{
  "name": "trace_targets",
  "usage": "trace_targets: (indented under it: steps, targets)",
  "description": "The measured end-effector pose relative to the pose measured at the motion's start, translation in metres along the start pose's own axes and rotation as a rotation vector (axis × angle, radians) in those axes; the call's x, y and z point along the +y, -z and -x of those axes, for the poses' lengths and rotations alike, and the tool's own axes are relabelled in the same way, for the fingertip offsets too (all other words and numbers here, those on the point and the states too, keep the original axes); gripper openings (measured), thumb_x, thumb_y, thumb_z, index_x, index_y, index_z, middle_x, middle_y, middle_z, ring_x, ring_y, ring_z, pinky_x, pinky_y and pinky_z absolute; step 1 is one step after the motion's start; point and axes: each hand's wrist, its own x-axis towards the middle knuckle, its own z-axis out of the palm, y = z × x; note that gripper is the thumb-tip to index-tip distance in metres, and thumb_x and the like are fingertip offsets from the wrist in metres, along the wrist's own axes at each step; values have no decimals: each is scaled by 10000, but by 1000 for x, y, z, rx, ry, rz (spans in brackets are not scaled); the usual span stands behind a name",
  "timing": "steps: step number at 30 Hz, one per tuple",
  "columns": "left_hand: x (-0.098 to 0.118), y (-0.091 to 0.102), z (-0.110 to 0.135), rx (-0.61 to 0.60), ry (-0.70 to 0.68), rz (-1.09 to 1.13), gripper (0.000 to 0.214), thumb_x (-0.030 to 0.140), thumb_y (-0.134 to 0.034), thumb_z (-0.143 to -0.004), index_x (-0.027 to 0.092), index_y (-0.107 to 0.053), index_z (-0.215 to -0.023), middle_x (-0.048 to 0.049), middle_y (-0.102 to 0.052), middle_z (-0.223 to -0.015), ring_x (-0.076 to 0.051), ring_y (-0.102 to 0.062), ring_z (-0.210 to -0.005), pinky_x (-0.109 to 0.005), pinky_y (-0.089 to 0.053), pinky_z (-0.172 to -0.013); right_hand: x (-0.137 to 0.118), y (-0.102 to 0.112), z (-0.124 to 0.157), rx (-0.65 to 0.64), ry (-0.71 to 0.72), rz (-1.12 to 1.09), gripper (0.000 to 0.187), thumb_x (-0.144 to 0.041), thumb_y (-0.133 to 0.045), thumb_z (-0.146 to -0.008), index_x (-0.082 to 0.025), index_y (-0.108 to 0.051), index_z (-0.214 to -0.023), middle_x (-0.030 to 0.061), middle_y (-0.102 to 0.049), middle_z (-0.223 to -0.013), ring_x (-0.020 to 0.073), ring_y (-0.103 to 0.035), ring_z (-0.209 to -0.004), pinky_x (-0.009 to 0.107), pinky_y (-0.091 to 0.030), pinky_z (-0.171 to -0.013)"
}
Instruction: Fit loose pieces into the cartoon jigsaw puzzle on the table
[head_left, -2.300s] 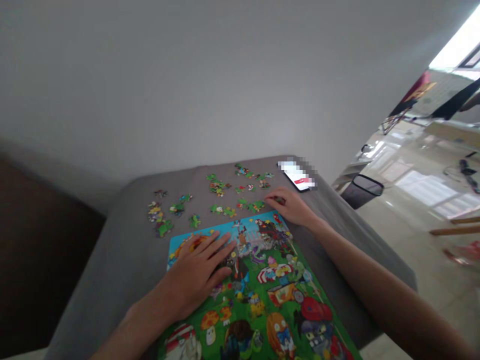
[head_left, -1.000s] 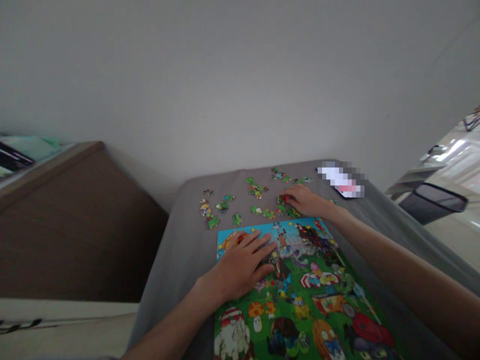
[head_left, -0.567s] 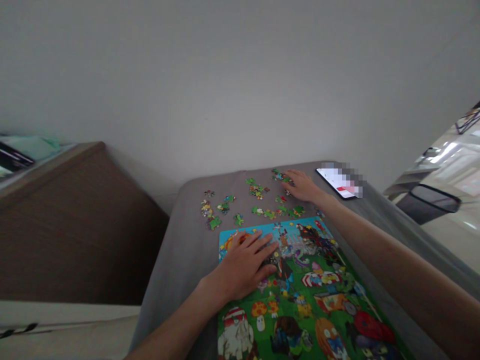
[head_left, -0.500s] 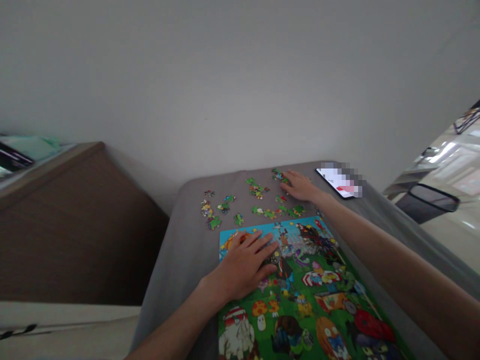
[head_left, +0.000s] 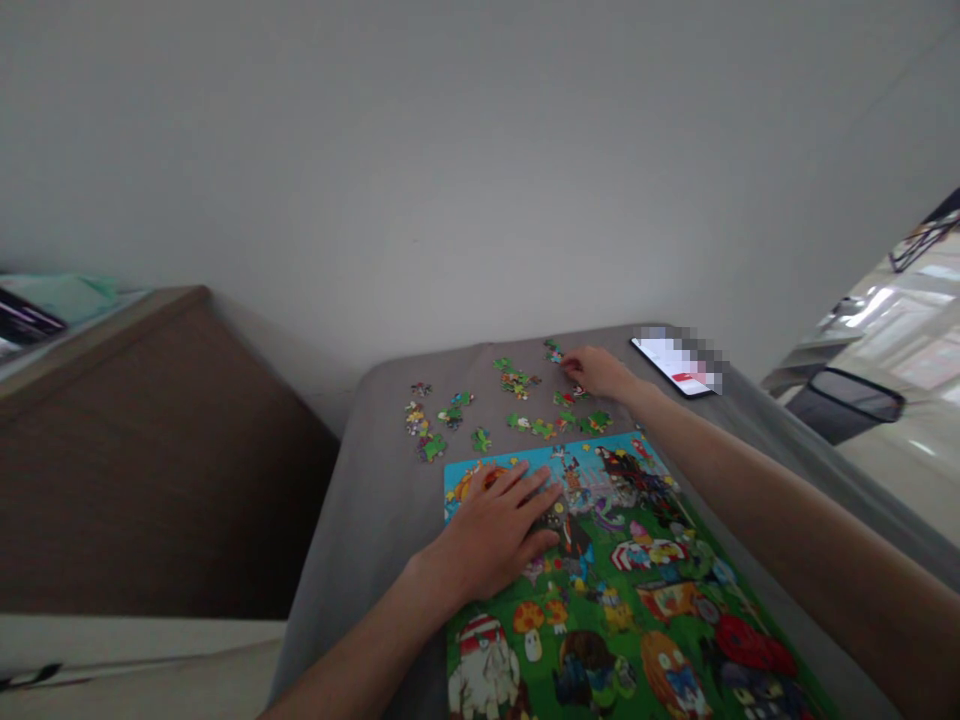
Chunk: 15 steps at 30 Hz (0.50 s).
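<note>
Narrow grey fabric gap (head_left: 624,352) between right hand (head_left: 598,372) and phone (head_left: 664,358), jigsaw pieces (head_left: 517,381) crowding the hand's left.

phone (head_left: 670,360) blurred, puzzle (head_left: 637,590) cut off, pieces (head_left: 516,380) barely legible

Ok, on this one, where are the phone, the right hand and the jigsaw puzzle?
phone (head_left: 664,355), head view, on its screen
right hand (head_left: 600,372), head view, on its back
jigsaw puzzle (head_left: 637,600), head view, on its green area
</note>
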Motion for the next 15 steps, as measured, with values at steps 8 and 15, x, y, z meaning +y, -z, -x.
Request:
trace_targets:
  steps: [8, 15]
  targets:
    - [0, 0, 0, 2, -2, -7, 621, 630, -374, -1170, 357, -379, -1728, -29, -431, -1795, -332, -350, -1684, -641, -263, -1357, 12, 11, -4, -5, -29, -25, 381, -216, -808, -938, -211, -839, -1318, 164, -814, -1343, 357, -761, -1281, 424, -586, -1101]
    - [-1, 3, 0, -13, 1, -18, 617, 629, -382, -1168, 361, -392, -1724, -20, -415, -1803, -326, -338, -1691, -634, -272, -1356, 26, 19, -2, -90, -58, -120, 304, -165, -838, -884, -198, -885, -1182, 116, -876, -1116, 297, -828, -1000, 347, -624, -918]
